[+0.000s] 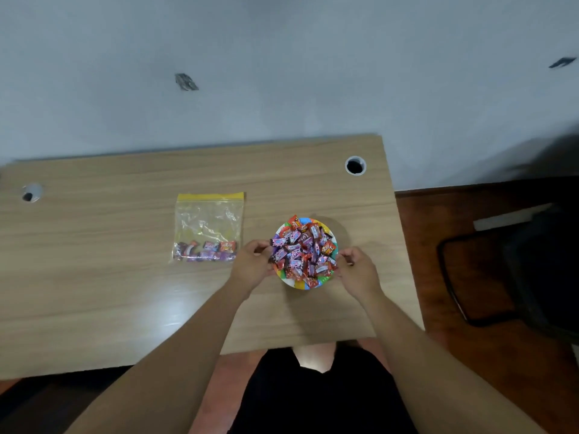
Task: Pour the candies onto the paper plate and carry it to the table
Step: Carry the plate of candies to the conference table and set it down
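Observation:
A colourful paper plate [301, 285] sits on the wooden table [125, 292], right of centre, heaped with wrapped candies [302, 250] in purple, pink and orange. My left hand [255, 264] curls against the plate's left rim. At the right rim my right hand [355, 267] has its fingers bent at the edge. Whether the plate rests on the table or is lifted I cannot tell. A clear zip bag [208, 228] with a yellow seal lies flat to the left, a few candies at its bottom.
Two round cable holes are in the table, one at the back right [355, 166], one at the far left [31, 193]. A dark chair [517, 270] stands on the reddish floor to the right. A pale wall is behind the table.

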Demonstrator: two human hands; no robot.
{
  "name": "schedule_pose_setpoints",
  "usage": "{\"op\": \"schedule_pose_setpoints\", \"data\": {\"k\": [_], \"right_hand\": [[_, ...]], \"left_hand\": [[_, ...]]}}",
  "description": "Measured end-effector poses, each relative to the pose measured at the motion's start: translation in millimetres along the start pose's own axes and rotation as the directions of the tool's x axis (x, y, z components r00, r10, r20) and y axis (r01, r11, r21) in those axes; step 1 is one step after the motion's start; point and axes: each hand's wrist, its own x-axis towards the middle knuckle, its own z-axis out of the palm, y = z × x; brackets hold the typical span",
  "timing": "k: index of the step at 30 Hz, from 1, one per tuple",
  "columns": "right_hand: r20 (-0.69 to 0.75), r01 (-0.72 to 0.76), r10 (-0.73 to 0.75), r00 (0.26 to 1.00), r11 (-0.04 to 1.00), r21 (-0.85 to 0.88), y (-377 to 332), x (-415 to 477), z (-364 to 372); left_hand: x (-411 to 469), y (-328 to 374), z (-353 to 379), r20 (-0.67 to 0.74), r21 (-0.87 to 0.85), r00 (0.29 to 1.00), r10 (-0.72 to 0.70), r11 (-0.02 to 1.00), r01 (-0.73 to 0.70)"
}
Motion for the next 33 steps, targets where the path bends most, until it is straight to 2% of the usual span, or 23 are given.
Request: {"op": "schedule_pose_setpoints", "data": {"k": [7, 14, 20, 27, 33], "right_hand": [[-0.128, 0.0, 0.019, 0.992, 0.989, 0.145, 3.0, -37.9, -19.9], [-0.226, -0.016, 0.06, 0.972, 0.981, 0.191, 13.5, -74.9, -64.1], [-0.304, -0.003, 0.067, 0.95, 0.979, 0.204, 38.3, -107.3, -118.8], [-0.387, -0.013, 0.072, 0.919, 0.988, 0.153, 98.9, -163.7, -187.1], [-0.425, -0.015, 0.098, 0.9, 0.981, 0.194, 163.1, -220.2, -244.8]], "left_hand": [[-7.0, 11.7, 8.3, 0.133, 0.077, 0.989, 0.07, 0.994, -0.08], [-24.4, 28.4, 41.0, 0.325, 0.151, 0.936, 0.132, 0.97, -0.189], [-66.4, 35.3, 92.1, 0.422, 0.163, 0.892, 0.163, 0.954, -0.251], [-135.4, 4.1, 158.7, 0.479, 0.204, 0.861, 0.171, 0.932, -0.299], [-199.5, -37.5, 220.7, 0.525, 0.225, 0.837, 0.154, 0.923, -0.311]]}}
